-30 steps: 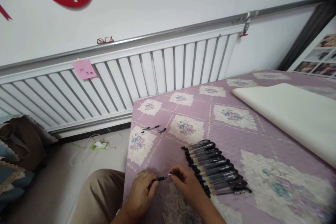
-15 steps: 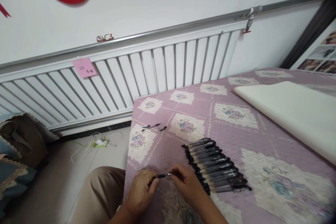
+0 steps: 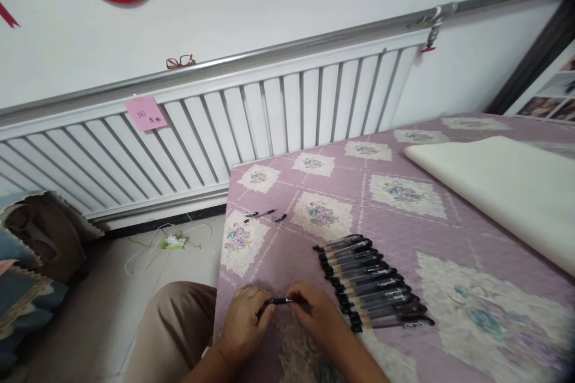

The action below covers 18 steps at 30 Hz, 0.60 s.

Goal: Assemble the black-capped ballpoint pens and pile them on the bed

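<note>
My left hand (image 3: 246,318) is closed around the dark barrel of a pen (image 3: 280,301), which points to the right. At the pen's pale tip end, my right hand (image 3: 314,310) pinches with thumb and forefinger; whatever small part lies inside that pinch is hidden. Just right of my right hand, a row of several black capped gel pens (image 3: 372,281) lies side by side on the purple floral bedspread (image 3: 287,251). Farther off, near the bedspread's left edge, lie a thin pen piece (image 3: 261,215) and a loose black cap (image 3: 279,218).
A folded cream sheet (image 3: 498,185) covers the right side of the bedspread. Behind stands a white radiator (image 3: 269,114) with a pink note (image 3: 146,114) on it, and glasses (image 3: 180,61) rest on the pipe. A power strip (image 3: 174,242) with cables lies on the floor.
Both hands stay almost in place around the pen. Less of the pale tip shows between my right fingers and the barrel. The view has shifted slightly.
</note>
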Tool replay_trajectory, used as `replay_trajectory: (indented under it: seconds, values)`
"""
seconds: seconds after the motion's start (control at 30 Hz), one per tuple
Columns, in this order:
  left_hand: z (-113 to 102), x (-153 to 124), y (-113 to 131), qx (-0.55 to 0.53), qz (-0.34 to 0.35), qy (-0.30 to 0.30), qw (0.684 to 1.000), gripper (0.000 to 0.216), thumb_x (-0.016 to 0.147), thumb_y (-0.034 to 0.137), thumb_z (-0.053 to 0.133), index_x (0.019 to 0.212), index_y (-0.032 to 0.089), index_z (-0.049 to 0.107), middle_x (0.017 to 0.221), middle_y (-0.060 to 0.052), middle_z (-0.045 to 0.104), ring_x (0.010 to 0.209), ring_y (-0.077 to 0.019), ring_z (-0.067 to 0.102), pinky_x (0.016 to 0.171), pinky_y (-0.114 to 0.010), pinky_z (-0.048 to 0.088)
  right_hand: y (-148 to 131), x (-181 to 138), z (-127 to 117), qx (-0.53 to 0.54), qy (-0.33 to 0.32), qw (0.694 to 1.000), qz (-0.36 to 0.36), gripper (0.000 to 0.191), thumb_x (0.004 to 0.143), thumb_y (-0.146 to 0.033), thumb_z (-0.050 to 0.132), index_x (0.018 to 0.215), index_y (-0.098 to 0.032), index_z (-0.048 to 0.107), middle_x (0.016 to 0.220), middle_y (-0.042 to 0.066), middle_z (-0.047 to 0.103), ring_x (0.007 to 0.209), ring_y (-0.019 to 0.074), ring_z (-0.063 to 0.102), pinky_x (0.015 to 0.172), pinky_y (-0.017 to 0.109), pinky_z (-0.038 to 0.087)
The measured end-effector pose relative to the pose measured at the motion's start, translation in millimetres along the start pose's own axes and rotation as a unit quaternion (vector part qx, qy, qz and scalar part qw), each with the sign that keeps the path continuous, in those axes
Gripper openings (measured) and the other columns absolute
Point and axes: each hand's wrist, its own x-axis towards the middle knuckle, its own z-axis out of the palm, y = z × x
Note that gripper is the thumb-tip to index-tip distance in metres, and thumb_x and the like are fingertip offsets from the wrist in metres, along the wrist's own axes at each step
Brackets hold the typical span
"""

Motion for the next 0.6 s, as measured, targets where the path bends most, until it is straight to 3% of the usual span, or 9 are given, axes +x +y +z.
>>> replay_trajectory:
  seconds: [0.37, 0.6]
  values:
    - [-1.7, 0.3, 3.3, 0.009, 0.019, 0.023, 1.000, 0.011, 0.088, 0.025, 0.051, 0.088, 0.022, 0.062, 0.083, -0.003, 0.062, 0.081, -0.0200, 0.056, 0.074, -0.033, 0.044, -2.3, 1.5, -1.0, -0.007, -0.022, 1.000, 0.013, 0.015, 0.075, -0.015, 0.050, 0.082, -0.020, 0.063, 0.081, 0.003, 0.065, 0.080, 0.0181, 0.060, 0.073, 0.028, 0.044]
    - [-0.5, -3.3, 0.6, 0.028, 0.051, 0.063, 0.996, 0.020, 0.091, 0.024, 0.049, 0.107, 0.022, 0.061, 0.091, -0.005, 0.063, 0.087, -0.0217, 0.056, 0.081, -0.039, 0.044, 0.0, 1.5, 0.2, -0.047, -0.013, 0.999, 0.008, 0.011, 0.080, -0.019, 0.051, 0.083, -0.021, 0.062, 0.084, 0.003, 0.066, 0.082, 0.0187, 0.060, 0.074, 0.029, 0.044]
